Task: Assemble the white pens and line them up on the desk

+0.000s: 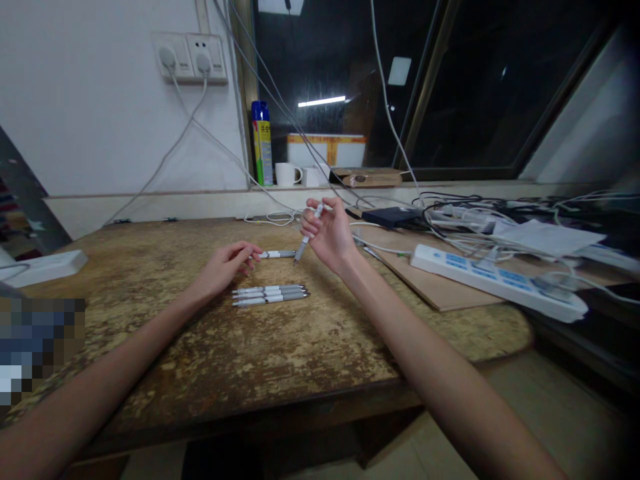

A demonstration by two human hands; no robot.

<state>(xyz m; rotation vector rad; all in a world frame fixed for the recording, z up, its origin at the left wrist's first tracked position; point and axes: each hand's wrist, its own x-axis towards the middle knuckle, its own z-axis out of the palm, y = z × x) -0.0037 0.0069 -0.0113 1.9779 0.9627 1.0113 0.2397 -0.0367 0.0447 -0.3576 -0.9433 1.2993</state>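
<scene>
My right hand (330, 233) is raised above the table with its fingers closed around a white and grey pen (304, 243), whose tip points down and to the left. Lower and to the left, my left hand (233, 267) has its thumb and fingertips on the left end of a second pen (279, 254), which lies level along the tabletop. Nearer to me, three similar pens (270, 295) lie side by side in a row, tips to the right. The worn wooden table (240, 360) is under them all.
To the right lie a white power strip (450, 267), a brown board (425, 287) and tangled cables (465, 207). Another power strip (60, 267) is at the left edge. A spray can (261, 143) and a white mug (287, 175) stand on the window sill. Cables hang by the window.
</scene>
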